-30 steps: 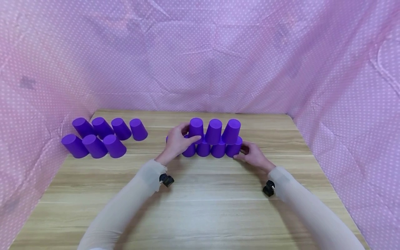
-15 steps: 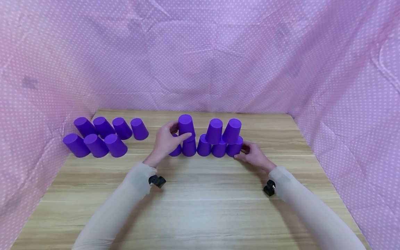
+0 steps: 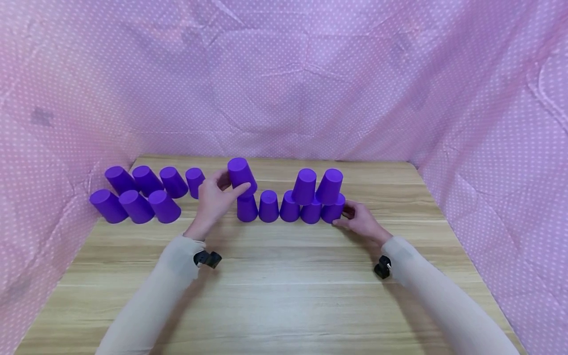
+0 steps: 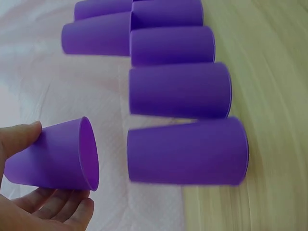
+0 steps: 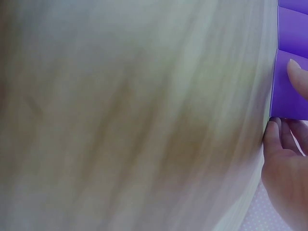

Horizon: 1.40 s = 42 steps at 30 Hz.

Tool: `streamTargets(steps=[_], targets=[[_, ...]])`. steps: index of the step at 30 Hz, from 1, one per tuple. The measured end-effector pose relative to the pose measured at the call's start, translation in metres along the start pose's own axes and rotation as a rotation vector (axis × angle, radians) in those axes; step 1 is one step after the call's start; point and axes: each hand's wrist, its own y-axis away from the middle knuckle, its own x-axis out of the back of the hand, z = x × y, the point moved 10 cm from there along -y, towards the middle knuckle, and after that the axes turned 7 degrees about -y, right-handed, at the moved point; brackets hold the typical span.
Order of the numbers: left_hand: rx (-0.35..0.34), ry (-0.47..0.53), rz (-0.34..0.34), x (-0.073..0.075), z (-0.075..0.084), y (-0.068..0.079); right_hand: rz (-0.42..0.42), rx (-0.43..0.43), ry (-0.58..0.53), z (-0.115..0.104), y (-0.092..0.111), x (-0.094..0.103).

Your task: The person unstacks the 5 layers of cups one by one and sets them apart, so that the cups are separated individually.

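Note:
My left hand [image 3: 214, 199] grips an upside-down purple cup [image 3: 240, 173] between thumb and fingers. That raised cup [image 4: 53, 156] hangs apart from the row in the left wrist view, its mouth facing the row. Below it in the head view stands the leftmost cup [image 3: 247, 209] of a row of inverted purple cups. Two more cups, one [image 3: 304, 187] beside the other [image 3: 330, 187], sit on top at the row's right part. At the right end, my right hand [image 3: 361, 220] holds the last bottom cup [image 3: 332, 211], thumb in front [image 5: 299, 79] and fingers at its side.
Farther left stand several inverted purple cups in two lines, a front one [image 3: 164, 207] and a back one [image 3: 173, 182] among them. Everything rests on a wood-grain table [image 3: 293, 286]. Pink dotted cloth [image 3: 284, 79] surrounds its back and sides.
My left hand has lifted the left upper cup off the row and carried it leftward, from above the row's middle to above its left end. The right hand has stayed put.

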Motion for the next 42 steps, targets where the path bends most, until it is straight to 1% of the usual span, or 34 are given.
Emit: streamTargets(steps=[3,6,9,10,13,15,17,19,23,26,31,37,40,42], targets=[[-0.021,-0.003,0.046,0.015,-0.001,0.001,0.007,-0.017,-0.013,0.002,0.0,0.001],[-0.027,-0.043,0.08,0.029,-0.007,0.004,0.004,-0.026,-0.024,0.001,0.0,0.0],[-0.002,-0.109,0.106,0.041,-0.019,0.009,-0.003,-0.021,-0.036,-0.006,0.001,-0.001],[0.009,-0.136,0.114,0.044,-0.024,0.011,-0.01,-0.011,-0.033,-0.012,0.003,-0.002],[0.045,-0.172,0.125,0.052,-0.039,0.014,-0.022,-0.005,-0.03,-0.026,0.007,-0.004],[0.065,-0.181,0.124,0.055,-0.049,0.017,-0.028,-0.008,-0.016,-0.033,0.01,-0.005],[0.084,-0.195,0.117,0.058,-0.059,0.019,-0.031,-0.018,-0.012,-0.035,0.01,-0.006],[0.113,-0.213,0.1,0.06,-0.069,0.022,-0.029,-0.025,-0.016,-0.028,0.008,-0.005],[0.188,-0.271,0.067,0.064,-0.09,0.027,-0.025,-0.013,-0.02,-0.011,0.002,-0.003],[0.226,-0.313,0.049,0.067,-0.101,0.029,-0.015,-0.009,-0.004,-0.002,0.0,-0.001],[0.244,-0.356,0.027,0.069,-0.11,0.03,-0.002,-0.013,0.003,0.001,0.0,0.001],[0.28,-0.371,0.028,0.072,-0.118,0.032,0.002,-0.009,-0.005,0.0,0.0,0.0],[0.312,-0.374,0.02,0.073,-0.123,0.034,-0.006,-0.013,-0.012,-0.004,0.001,-0.001],[0.321,-0.379,0.017,0.073,-0.124,0.034,-0.013,-0.012,-0.02,-0.012,0.003,-0.002]])
